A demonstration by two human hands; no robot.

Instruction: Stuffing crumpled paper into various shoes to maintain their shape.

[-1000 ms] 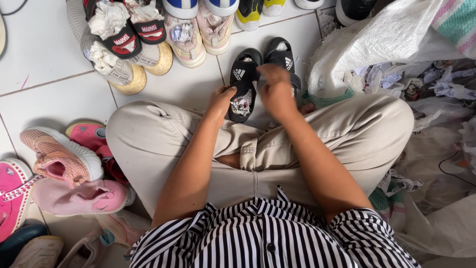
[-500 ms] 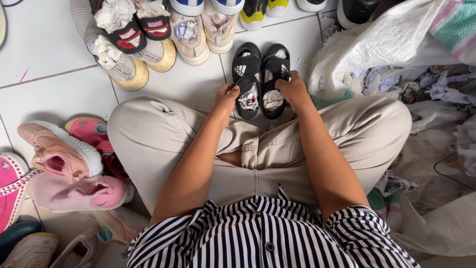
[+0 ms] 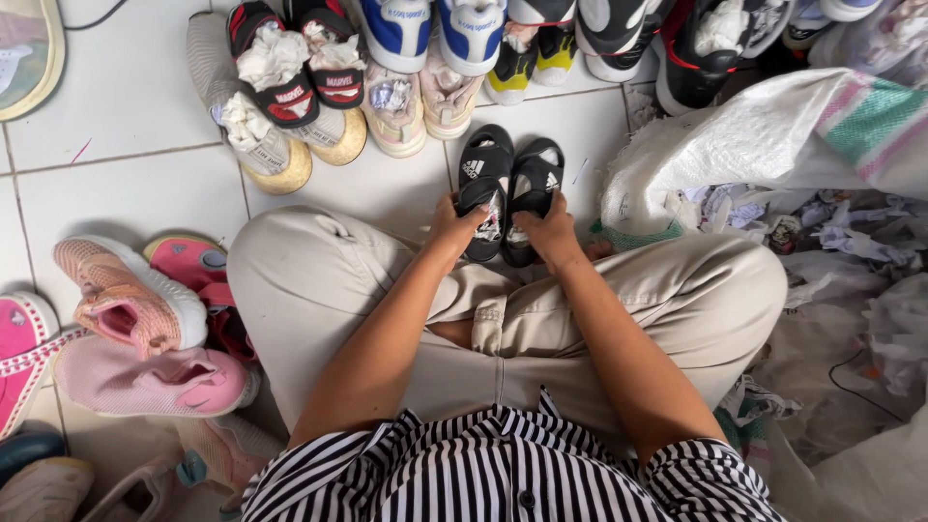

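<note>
Sandals, a small black pair with white marks on the straps, lie side by side on the white tiled floor (image 3: 116, 106) just ahead of the person's crossed legs, toes pointing away. The left sandal (image 3: 483, 179) and the right sandal (image 3: 535, 188) touch along their inner edges, and crumpled white paper shows inside each near the heel. The left hand (image 3: 452, 224) is closed around the heel end of the left sandal, thumb on top; the right hand (image 3: 548, 232) grips the heel end of the right sandal the same way.

Beyond the pair runs a row of shoes with heels toward the person: black ones with red trim stuffed with paper (image 3: 290, 58), grey knit ones with pale rubbery soles (image 3: 261, 145), beige ones (image 3: 411, 106), and white ones with blue backs (image 3: 430, 29). To the person's left sit soft pink sneakers (image 3: 135, 309), one resting partly over another. To the right slumps a woven white sack (image 3: 764, 145) with a pink and green striped band, beside loose crumpled paper (image 3: 870, 280). The person wears smooth beige trousers (image 3: 319, 290) and a black-and-white striped shirt (image 3: 503, 474).
</note>
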